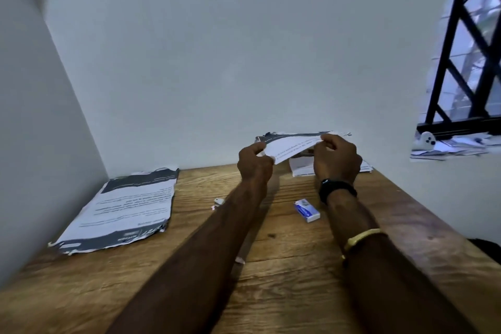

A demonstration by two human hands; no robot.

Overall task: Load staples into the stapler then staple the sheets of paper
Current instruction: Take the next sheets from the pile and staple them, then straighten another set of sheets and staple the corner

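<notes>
Thin white sheets of paper (291, 147), printed with lines of small text too blurred to read, are hanging above the far right part of the wooden table (284, 266), lifted off a flat stack of similar papers (301, 168) lying against the wall. The left hand (254, 163) is pinching the sheets' near left corner, fingers curled tight on it; the right hand (336, 158) is gripping their right edge between thumb and fingers, so the paper is sagging slightly between the two. Both forearms are reaching straight out, the right one wearing a black wristband (337, 190) and a gold bangle (362, 238). Just near of the right wrist a small rectangular white-and-blue box (307, 210), possibly staples, is lying on the grained planks; its label is illegible. At far left, another ragged-edged pile with dark grey bands (127, 209) is resting flat.
</notes>
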